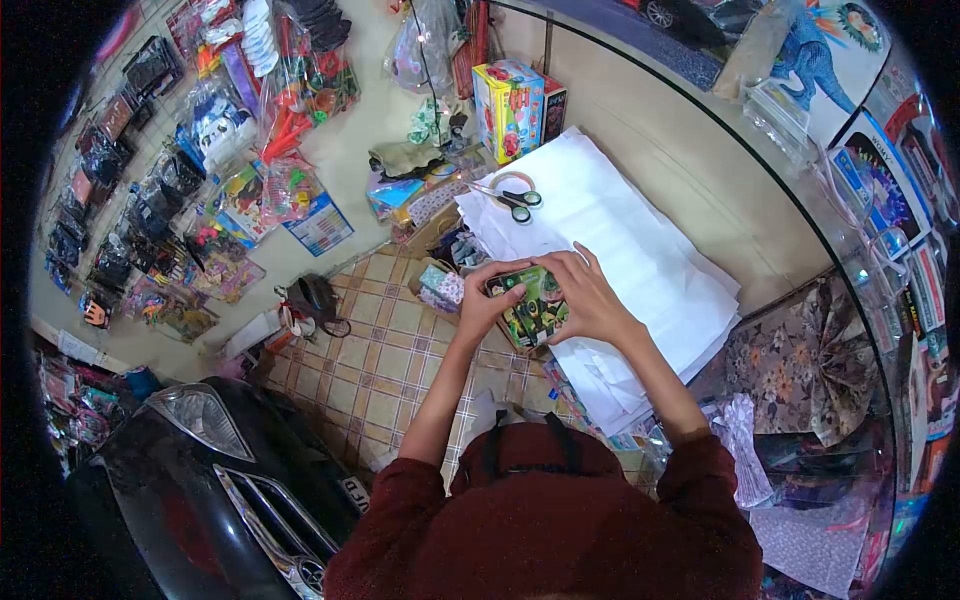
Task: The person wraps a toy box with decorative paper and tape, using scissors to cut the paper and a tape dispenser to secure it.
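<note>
A small green box with printed pictures (532, 308) is held up in front of me, over the near left edge of the white paper sheets (620, 230). My left hand (487, 298) grips its left side, with the thumb on the printed face. Around the top and right side curls my right hand (583, 293). Black-handled scissors (515, 205) lie on the paper just beyond the box, beside a roll of tape (514, 182).
A colourful toy box (507, 110) stands behind the paper. Packaged goods (225, 130) hang on the left wall. A black toy car (200, 480) sits at lower left on the tiled floor (390, 340). A glass edge (800, 200) curves along the right.
</note>
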`<state>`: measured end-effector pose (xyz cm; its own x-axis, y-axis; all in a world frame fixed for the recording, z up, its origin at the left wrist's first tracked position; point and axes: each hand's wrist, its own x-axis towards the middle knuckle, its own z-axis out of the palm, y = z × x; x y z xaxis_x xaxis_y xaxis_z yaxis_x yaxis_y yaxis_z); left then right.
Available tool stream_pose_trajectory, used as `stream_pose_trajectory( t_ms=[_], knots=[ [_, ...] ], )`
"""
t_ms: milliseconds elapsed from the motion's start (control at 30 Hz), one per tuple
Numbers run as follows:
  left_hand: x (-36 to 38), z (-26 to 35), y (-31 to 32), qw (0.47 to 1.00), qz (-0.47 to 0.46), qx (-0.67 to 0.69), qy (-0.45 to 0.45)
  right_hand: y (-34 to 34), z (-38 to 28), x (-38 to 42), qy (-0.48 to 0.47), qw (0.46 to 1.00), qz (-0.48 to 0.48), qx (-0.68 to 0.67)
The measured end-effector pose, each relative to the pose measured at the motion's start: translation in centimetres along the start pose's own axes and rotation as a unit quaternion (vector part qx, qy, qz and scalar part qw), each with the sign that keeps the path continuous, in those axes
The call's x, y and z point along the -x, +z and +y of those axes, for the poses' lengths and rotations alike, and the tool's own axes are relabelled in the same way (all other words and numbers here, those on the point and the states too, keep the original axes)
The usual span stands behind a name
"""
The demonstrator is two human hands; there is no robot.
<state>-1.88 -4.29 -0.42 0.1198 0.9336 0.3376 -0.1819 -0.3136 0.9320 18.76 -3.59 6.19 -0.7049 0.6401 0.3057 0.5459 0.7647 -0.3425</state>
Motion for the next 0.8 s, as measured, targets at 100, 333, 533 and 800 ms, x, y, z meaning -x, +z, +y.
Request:
stream_pose_trajectory(
  t_ms=[100, 333, 533, 800],
  knots=[
    [0.1, -0.6, -0.2, 1.0, -0.004, 0.007, -0.01, -0.3, -0.1, 0.1, 0.001, 1.0, -0.001, 0.012],
    [-0.1, -2.4, 0.2, 0.988, 0.13, 0.086, 0.002, -2.3, 0.4, -0.7, 0.111, 0.99, 0.04, 0.076],
    [0.9, -0.9, 1.0, 0.99, 0.102, 0.085, -0.055, -2.4, -0.8, -2.2, 0.188, 0.973, 0.082, 0.109],
    [0.4, 0.2, 1.3, 0.902, 0.116, -0.398, 0.124, 3.0, -2.5, -2.0, 0.099, 0.974, 0.078, 0.186]
  ],
)
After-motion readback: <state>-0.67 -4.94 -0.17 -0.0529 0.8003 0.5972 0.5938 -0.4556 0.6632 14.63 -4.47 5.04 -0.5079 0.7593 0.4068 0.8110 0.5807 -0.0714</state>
